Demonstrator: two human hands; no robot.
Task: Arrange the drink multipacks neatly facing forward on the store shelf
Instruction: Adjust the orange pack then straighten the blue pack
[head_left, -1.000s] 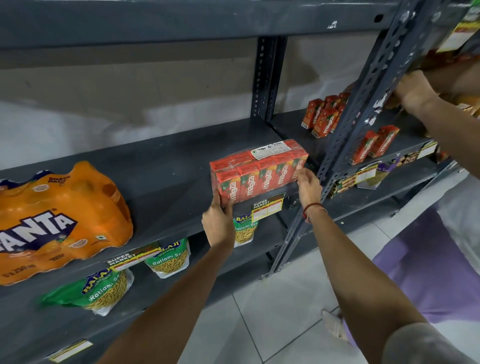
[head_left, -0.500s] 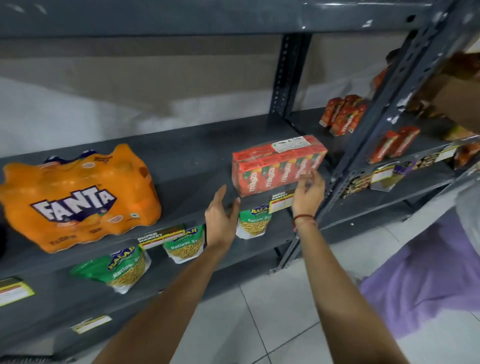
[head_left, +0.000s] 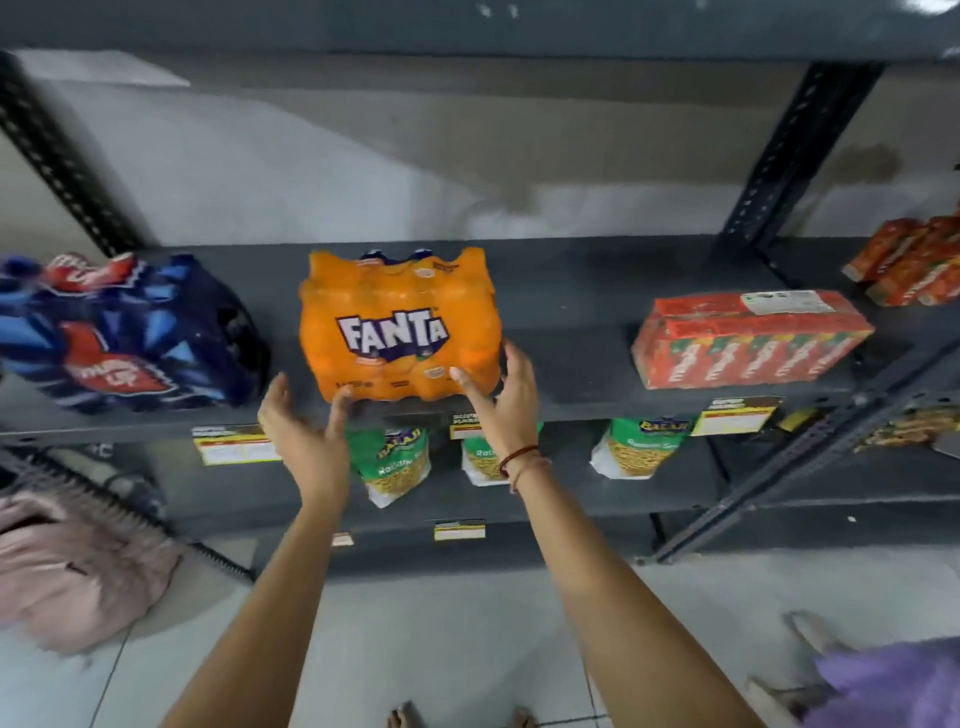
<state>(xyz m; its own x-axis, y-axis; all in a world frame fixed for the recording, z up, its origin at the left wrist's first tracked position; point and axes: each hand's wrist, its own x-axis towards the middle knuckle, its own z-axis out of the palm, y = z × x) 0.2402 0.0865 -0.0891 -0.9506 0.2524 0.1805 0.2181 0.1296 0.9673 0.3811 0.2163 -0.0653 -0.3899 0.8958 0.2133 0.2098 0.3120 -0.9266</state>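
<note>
An orange Fanta multipack (head_left: 395, 322) stands at the middle of the grey shelf (head_left: 571, 312), label facing me. My left hand (head_left: 306, 431) is open just below its lower left corner, thumb touching the pack's bottom edge. My right hand (head_left: 498, 400) is open with spread fingers resting against the pack's lower right corner. A red juice-carton multipack (head_left: 748, 338) sits to the right on the same shelf, front facing forward, apart from both hands. A dark blue Thums Up multipack (head_left: 130, 332) lies to the left, tilted.
Green snack bags (head_left: 395, 462) hang under the shelf edge behind price labels. Loose red cartons (head_left: 914, 265) stand on the neighbouring shelf at far right, past a perforated upright (head_left: 795, 156). Pink cloth (head_left: 67, 566) lies on the floor left, purple cloth (head_left: 883, 686) bottom right.
Both hands left the red juice multipack and moved left to the Fanta pack. My view swung left, bringing the blue multipack into sight.
</note>
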